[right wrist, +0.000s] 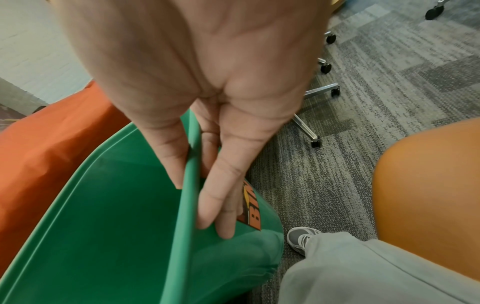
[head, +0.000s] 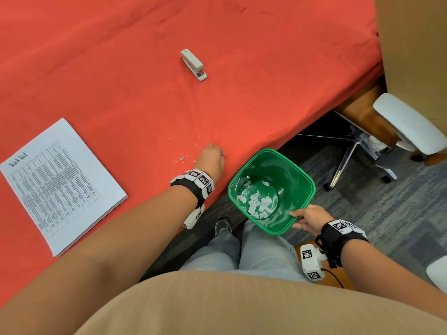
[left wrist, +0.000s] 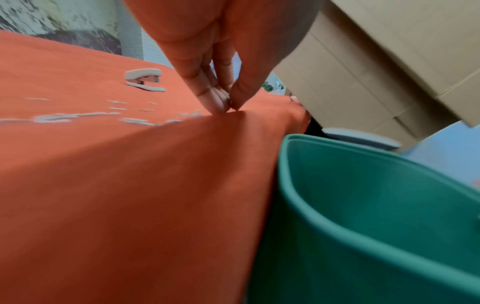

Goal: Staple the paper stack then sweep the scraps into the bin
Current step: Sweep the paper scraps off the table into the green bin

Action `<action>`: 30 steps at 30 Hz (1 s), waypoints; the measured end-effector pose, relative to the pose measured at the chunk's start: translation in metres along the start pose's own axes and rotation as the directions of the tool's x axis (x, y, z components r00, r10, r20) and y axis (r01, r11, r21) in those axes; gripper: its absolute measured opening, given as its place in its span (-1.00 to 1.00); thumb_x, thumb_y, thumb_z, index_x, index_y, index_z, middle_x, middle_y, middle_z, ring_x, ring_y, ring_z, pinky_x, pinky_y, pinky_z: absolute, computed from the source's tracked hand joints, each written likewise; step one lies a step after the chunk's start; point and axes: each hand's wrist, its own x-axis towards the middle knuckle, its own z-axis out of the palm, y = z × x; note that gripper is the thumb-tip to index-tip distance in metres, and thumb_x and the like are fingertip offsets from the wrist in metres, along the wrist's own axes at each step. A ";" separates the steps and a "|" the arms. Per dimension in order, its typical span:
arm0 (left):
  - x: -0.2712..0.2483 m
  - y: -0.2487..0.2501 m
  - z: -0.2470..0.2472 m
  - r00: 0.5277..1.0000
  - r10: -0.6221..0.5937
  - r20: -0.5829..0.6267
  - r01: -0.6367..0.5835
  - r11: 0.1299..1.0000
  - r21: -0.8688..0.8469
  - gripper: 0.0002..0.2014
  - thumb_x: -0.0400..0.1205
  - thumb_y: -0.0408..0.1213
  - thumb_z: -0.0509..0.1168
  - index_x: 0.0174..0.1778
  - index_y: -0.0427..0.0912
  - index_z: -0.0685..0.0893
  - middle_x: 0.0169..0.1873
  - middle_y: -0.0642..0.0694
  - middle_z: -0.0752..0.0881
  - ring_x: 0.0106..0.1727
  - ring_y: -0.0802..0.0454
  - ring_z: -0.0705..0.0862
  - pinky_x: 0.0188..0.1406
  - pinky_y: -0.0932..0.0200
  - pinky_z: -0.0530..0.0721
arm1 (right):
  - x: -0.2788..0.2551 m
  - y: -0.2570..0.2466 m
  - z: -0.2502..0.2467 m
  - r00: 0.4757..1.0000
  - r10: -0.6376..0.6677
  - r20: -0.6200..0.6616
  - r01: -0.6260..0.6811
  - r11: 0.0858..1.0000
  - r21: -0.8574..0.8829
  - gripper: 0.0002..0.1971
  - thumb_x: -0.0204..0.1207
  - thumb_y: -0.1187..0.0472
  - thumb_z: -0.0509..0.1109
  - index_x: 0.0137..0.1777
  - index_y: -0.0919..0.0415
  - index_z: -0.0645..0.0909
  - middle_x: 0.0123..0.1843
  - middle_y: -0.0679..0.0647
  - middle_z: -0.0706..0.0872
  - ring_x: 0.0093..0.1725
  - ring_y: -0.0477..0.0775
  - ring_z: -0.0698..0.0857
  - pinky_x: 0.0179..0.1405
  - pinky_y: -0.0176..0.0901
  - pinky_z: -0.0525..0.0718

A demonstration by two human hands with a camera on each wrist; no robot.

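Observation:
A printed paper stack [head: 60,187] lies at the left of the red table [head: 121,68]. The grey stapler [head: 193,64] [left wrist: 144,79] sits farther back, untouched. Loose staples [head: 183,158] [left wrist: 78,117] are scattered just left of my left hand [head: 221,153] [left wrist: 230,107]. Its thumb and fingertips meet in a pinch at the cloth near the table's edge, and a small staple shows at the tips. My right hand [head: 300,216] [right wrist: 192,185] grips the near rim of the green bin [head: 300,170] [left wrist: 363,205] [right wrist: 103,205], held below the table edge. White paper scraps [head: 256,204] lie in its bottom.
A white office chair [head: 408,122] with a metal wheeled base [head: 350,151] stands right of the table on grey carpet. A large cardboard box [head: 411,44] rises at the far right. My legs and a shoe [head: 222,227] are under the table edge.

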 end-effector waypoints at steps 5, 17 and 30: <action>-0.021 0.044 0.027 0.977 0.122 0.172 -0.098 0.985 -0.142 -0.85 0.67 -0.36 0.24 0.00 -0.27 0.72 0.07 -0.15 0.69 0.07 -0.05 0.68 0.22 0.05 0.67 | 0.006 0.002 -0.002 1.000 0.010 -0.014 -0.010 1.000 -0.013 -0.64 0.53 0.55 0.29 0.33 0.49 0.45 0.03 0.37 0.73 -0.06 0.27 0.75 -0.37 -0.09 0.82; -0.026 0.056 0.037 0.926 0.185 0.329 -0.170 0.983 -0.074 -0.77 0.59 -0.42 0.25 0.02 -0.08 0.75 -0.02 -0.06 0.73 -0.08 -0.07 0.72 -0.01 -0.05 0.75 | 0.012 0.004 -0.006 1.000 0.005 -0.020 -0.006 0.999 -0.038 -0.65 0.52 0.52 0.32 0.31 0.47 0.48 0.13 0.38 0.73 0.04 0.30 0.76 -0.31 -0.10 0.82; -0.017 -0.059 -0.023 0.845 -0.482 -0.233 0.486 0.873 -0.043 -0.61 0.56 -0.41 0.17 0.33 -0.37 0.50 0.33 -0.37 0.43 0.38 -0.34 0.38 0.42 -0.05 0.32 | 0.017 0.006 -0.007 1.000 -0.007 0.006 0.008 0.999 -0.035 -0.63 0.53 0.52 0.31 0.34 0.46 0.46 0.15 0.38 0.72 0.05 0.29 0.75 -0.30 -0.09 0.82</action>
